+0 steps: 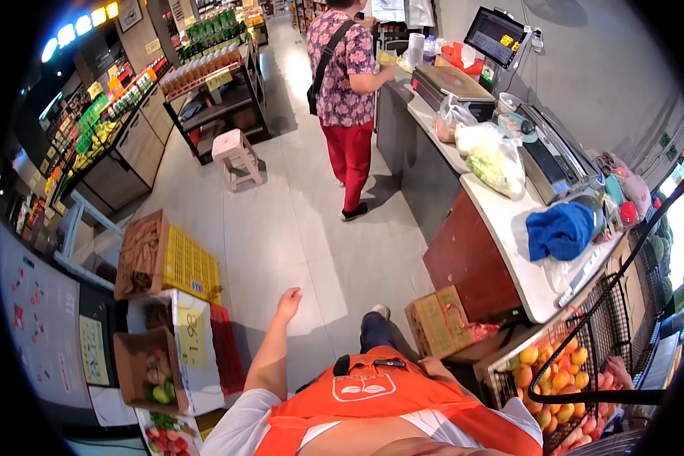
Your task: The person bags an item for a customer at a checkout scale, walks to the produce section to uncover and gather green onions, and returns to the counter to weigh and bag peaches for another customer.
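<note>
Left hand (288, 302): out ahead over the smooth grey floor (277, 216), fingers loosely curled; too small to tell how fully they close.
Right hand (435, 369): low beside my orange apron (311, 404), partly hidden; I cannot tell how its fingers stand.
Carton (429, 325): boxy brown cardboard; nearest thing to my right fingers, on the floor just ahead, whether touching I cannot tell.
Crate (195, 266): yellow, slotted, straight-sided; nearest my left fingers, off to their left and apart.
Counter (480, 216): pale flat top, dark red side panel.
Cloth (561, 230): blue, soft, bunched on the counter.
Bag (495, 161): thin, clear, bulging with pale green produce.
Fruit (561, 374): rounded, yellow blushing orange, heaped to my right.
</note>
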Available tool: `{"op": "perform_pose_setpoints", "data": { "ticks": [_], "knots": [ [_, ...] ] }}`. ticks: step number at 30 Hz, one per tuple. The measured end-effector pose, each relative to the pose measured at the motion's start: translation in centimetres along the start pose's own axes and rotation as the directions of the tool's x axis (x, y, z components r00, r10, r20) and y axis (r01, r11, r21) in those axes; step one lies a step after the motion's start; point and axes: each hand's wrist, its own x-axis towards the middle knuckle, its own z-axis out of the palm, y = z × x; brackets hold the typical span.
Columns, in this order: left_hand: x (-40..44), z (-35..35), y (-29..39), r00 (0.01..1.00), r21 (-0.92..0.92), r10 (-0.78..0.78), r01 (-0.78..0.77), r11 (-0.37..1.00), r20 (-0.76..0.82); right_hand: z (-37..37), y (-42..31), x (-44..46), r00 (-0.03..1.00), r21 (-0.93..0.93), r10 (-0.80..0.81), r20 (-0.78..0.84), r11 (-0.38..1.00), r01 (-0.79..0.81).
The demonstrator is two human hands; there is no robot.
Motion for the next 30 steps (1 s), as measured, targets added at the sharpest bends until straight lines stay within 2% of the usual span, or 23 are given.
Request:
{"op": "perform_pose_setpoints", "data": {
  "ticks": [1,2,3,4,5,6,7,8,9,10,11,13,14,17,21,23,24,25,26,27,28,29,30],
  "knots": [
    [-0.1,1.8,-0.5,0.999,-0.035,0.05,-0.05,0.998,0.009,-0.5,1.1,0.0,0.994,-0.087,-0.102,-0.039,0.991,0.099],
    [-1.2,3.4,-0.9,0.997,-0.027,0.04,-0.038,0.999,0.067,-1.1,1.6,-0.2,0.994,-0.012,-0.038,-0.099,0.999,0.037],
    [5.0,-0.2,1.1,0.995,0.081,0.011,-0.02,0.996,0.103,-2.0,-4.7,7.0,0.992,0.052,-0.094,-0.089,0.994,0.099],
    [6.3,1.8,0.7,0.978,0.014,0.045,-0.049,0.999,0.206,-5.5,-5.6,9.5,0.982,0.034,-0.12,-0.147,0.991,0.126],
    [4.1,3.0,-2.4,0.939,0.176,-0.105,0.049,0.983,0.328,-5.8,-5.5,9.5,0.982,0.032,-0.116,-0.152,0.992,0.122],
    [7.4,4.9,-2.9,0.895,0.313,-0.193,0.064,0.948,0.401,-11.1,-7.4,14.1,0.985,0.087,-0.166,-0.038,0.982,0.169],
    [8.3,5.0,-4.3,0.826,0.471,-0.335,0.097,0.877,0.454,-12.8,-9.6,16.8,0.966,-0.08,-0.24,-0.099,0.969,0.233],
    [7.2,4.7,-4.9,0.783,0.549,-0.423,0.126,0.826,0.457,-14.2,-11.5,18.5,0.943,-0.251,-0.306,-0.13,0.93,0.267],
    [9.2,5.1,-4.5,0.765,0.506,-0.453,0.194,0.84,0.459,-18.8,-16.5,18.9,0.91,-0.191,-0.331,-0.248,0.938,0.289],
    [9.2,5.0,-4.9,0.726,0.47,-0.506,0.281,0.837,0.466,-21.7,-20.0,20.6,0.961,-0.009,-0.179,-0.213,0.983,0.181],
    [9.8,4.5,-5.2,0.691,0.436,-0.55,0.361,0.825,0.47,-24.5,-23.2,21.7,0.935,-0.071,-0.281,-0.217,0.96,0.272],
    [12.7,4.3,-10.3,0.763,0.502,-0.364,0.059,0.863,0.534,-29.5,-29.4,23.6,0.886,0.245,-0.391,-0.25,0.859,0.449],
    [14.5,4.2,-11.6,0.774,0.527,-0.269,-0.096,0.844,0.573,-31.0,-32.2,24.2,0.88,0.326,-0.42,-0.222,0.819,0.473],
    [18.2,1.8,-6.4,0.793,0.479,-0.491,0.295,0.827,0.359,-36.9,-40.9,25.4,0.859,0.449,-0.499,-0.118,0.745,0.494],
    [26.9,1.1,-1.0,0.75,0.572,-0.562,0.305,0.761,0.348,-44.8,-49.9,26.3,0.81,0.488,-0.586,-0.02,0.702,0.519],
    [32.9,1.4,2.5,0.741,0.604,-0.574,0.29,0.742,0.35,-49.6,-53.9,26.2,0.788,0.5,-0.614,-0.034,0.673,0.546],
    [36.4,2.0,2.8,0.734,0.588,-0.535,0.231,0.776,0.418,-51.5,-55.3,26.4,0.781,0.511,-0.623,-0.038,0.659,0.551],
    [40.0,2.1,4.8,0.788,0.558,-0.424,0.126,0.82,0.447,-54.0,-56.8,26.8,0.758,0.479,-0.651,-0.047,0.651,0.589],
    [42.3,2.5,6.7,0.842,0.392,-0.363,0.201,0.898,0.398,-56.0,-57.9,26.8,0.75,0.464,-0.658,-0.07,0.644,0.609],
    [46.3,3.7,5.5,0.878,0.38,-0.269,0.11,0.918,0.395,-57.8,-59.0,26.9,0.744,0.456,-0.662,-0.094,0.636,0.623],
    [50.1,4.9,7.6,0.888,0.494,-0.189,-0.049,0.868,0.42,-60.0,-59.8,26.8,0.74,0.456,-0.662,-0.116,0.627,0.632],
    [52.9,5.1,8.9,0.882,0.437,-0.165,-0.05,0.898,0.441,-61.2,-60.4,27.0,0.742,0.473,-0.658,-0.129,0.617,0.629],
    [55.7,5.3,10.3,0.856,0.422,-0.014,-0.241,0.874,0.517,-62.5,-61.3,26.5,0.757,0.462,-0.639,-0.139,0.634,0.62]
  ]
}}
